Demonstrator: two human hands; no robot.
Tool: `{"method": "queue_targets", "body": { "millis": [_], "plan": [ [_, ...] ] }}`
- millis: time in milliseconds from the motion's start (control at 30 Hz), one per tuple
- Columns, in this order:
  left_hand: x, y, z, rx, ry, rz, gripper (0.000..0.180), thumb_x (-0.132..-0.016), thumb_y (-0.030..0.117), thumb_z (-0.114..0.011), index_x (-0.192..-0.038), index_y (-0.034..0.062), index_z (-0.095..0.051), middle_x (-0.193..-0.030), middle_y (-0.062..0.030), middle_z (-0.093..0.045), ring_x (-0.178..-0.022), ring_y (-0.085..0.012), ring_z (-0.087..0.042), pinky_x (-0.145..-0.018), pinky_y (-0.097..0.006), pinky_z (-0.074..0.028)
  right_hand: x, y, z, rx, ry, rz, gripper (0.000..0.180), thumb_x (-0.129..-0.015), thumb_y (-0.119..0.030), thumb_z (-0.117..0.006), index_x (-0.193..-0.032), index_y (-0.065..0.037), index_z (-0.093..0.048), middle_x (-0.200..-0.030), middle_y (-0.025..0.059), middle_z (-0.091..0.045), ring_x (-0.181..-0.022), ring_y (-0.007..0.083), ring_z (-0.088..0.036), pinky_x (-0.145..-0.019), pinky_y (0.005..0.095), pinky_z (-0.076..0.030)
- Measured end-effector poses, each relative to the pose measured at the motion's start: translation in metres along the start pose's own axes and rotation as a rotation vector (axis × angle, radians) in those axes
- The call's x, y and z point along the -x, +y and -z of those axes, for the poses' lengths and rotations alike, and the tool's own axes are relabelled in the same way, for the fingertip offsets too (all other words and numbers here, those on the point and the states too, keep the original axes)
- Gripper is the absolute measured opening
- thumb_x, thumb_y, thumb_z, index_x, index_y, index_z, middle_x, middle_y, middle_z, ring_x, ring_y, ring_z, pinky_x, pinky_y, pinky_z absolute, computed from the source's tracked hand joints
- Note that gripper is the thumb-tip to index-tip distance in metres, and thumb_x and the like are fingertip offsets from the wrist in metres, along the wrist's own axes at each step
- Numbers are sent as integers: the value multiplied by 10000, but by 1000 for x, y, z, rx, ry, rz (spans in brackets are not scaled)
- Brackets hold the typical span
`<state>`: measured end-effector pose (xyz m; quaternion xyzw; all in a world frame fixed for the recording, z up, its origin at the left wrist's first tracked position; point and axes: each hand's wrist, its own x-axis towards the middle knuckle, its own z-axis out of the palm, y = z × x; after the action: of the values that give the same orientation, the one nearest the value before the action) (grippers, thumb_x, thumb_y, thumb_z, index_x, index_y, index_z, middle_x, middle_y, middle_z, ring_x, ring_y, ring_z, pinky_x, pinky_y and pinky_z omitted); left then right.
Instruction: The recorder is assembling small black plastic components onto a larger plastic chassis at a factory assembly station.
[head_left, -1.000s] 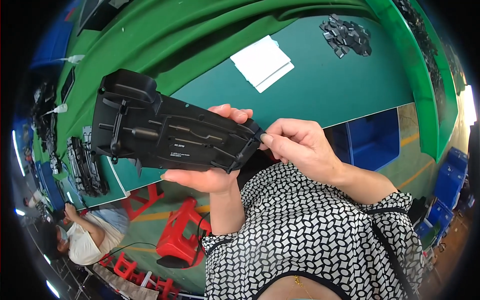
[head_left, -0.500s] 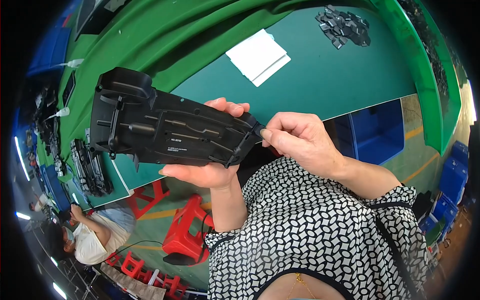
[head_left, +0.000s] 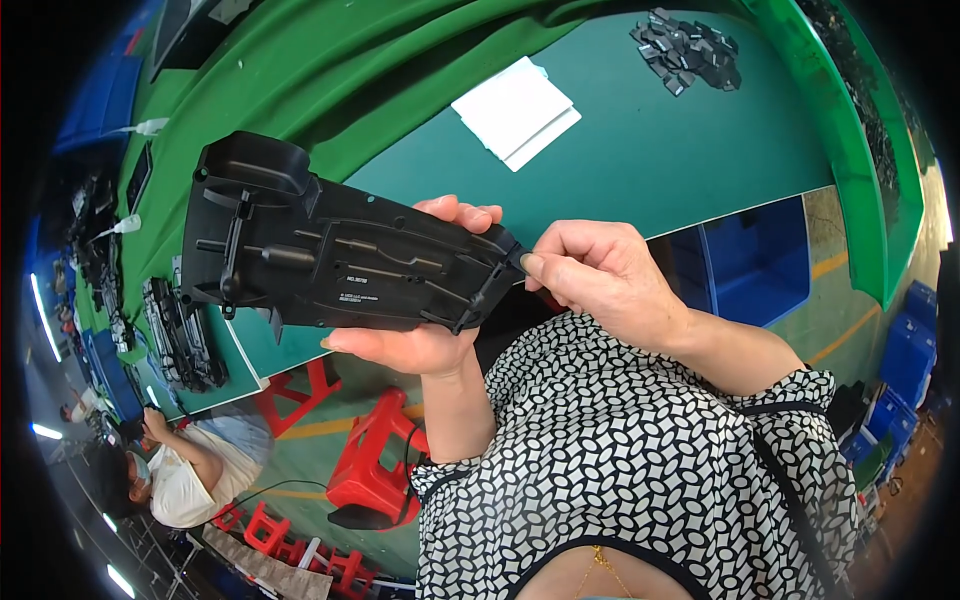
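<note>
A long black plastic toy car chassis (head_left: 330, 250) is held up over the table edge, its moulded underside facing me. My left hand (head_left: 420, 340) grips it from beneath, thumb along the near edge and fingertips over the far edge. At the chassis's narrow right end, my right hand (head_left: 590, 275) is closed, thumb and forefinger pinched at the corner. A small dark piece seems to be at those fingertips, but it is mostly hidden.
White sheets (head_left: 518, 112) and a heap of small black parts (head_left: 686, 52) lie on the green table (head_left: 620, 150). More black assemblies (head_left: 180, 335) are at left. A blue bin (head_left: 755, 260), a red stool (head_left: 375, 455) and a seated co-worker (head_left: 195, 470) are nearby.
The chassis has shifted very slightly. My right hand stays pinched at its right end, with its knuckles a little higher.
</note>
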<state>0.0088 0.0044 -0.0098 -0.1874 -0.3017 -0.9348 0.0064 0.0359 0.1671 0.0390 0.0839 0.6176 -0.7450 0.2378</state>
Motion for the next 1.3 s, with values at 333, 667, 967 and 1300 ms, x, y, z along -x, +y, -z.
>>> {"method": "queue_targets", "body": {
  "millis": [333, 667, 967, 1300],
  "plan": [
    [0, 0, 2, -28, -26, 8, 952, -757, 795, -311, -1332, 38, -358, -1242, -177, -502, -1049, -314, -533, -936, -566, -373, 0, -2, 1, -40, -19, -33, 196, -854, -127, -563, -729, 16, -609, -608, -37, -487, -548, 22, -383, -472, 206, -303],
    [-1, -1, 0, -9, -21, 2, 942, -755, 793, -325, -1328, 46, -367, -1239, -176, -503, -1048, -315, -527, -931, -565, -379, 0, -3, 1, -49, 0, -39, 192, -851, -115, -559, -721, 20, -602, -604, -40, -482, -550, 21, -381, -472, 204, -296],
    [0, -1, -3, -9, -2, 4, 953, -750, 796, -331, -1300, 21, -398, -1227, -169, -516, -1035, -313, -534, -933, -556, -386, -1, -2, 0, -67, 5, -43, 197, -851, -109, -554, -712, 24, -595, -601, -32, -485, -553, 25, -390, -479, 204, -308],
    [0, -2, -4, -38, -18, 5, 991, -745, 805, -317, -1282, -23, -406, -1206, -170, -529, -1036, -305, -537, -925, -550, -384, -2, -4, 0, -51, 2, -37, 208, -859, -119, -553, -710, 21, -594, -613, -21, -501, -565, 32, -411, -494, 205, -329]
  ]
}}
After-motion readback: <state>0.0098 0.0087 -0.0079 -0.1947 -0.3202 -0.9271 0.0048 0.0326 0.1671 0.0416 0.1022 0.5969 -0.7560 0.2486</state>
